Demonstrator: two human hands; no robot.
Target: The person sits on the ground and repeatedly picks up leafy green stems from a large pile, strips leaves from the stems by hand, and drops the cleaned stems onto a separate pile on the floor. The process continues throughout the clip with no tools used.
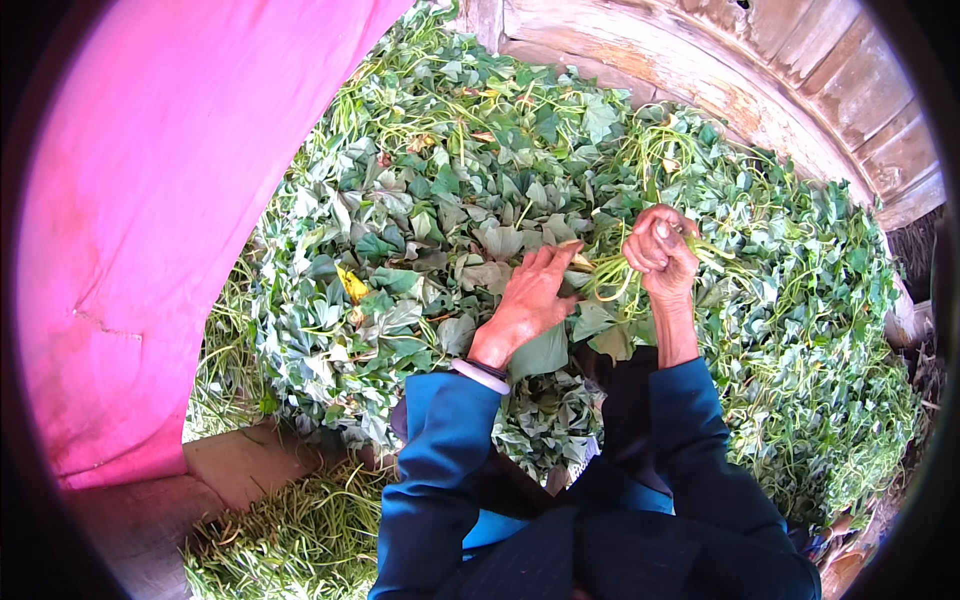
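A deep heap of green leaves with thin stems spreads in front of me. My right hand is closed on a bunch of pale green leaf stems, whose ends stick out on both sides of the fist. Just to its left, my left hand lies palm down over the leaves, fingers extended towards the stems; a yellowish leaf or stem is at its fingertips, and whether it is pinched is unclear. A pale bangle circles the left wrist. One yellow leaf lies on the heap further left.
Pink cloth hangs along the left. A curved wooden rim and wooden boards border the heap at the upper right. At the lower left, a pile of green stems lies beside a brown board or ledge.
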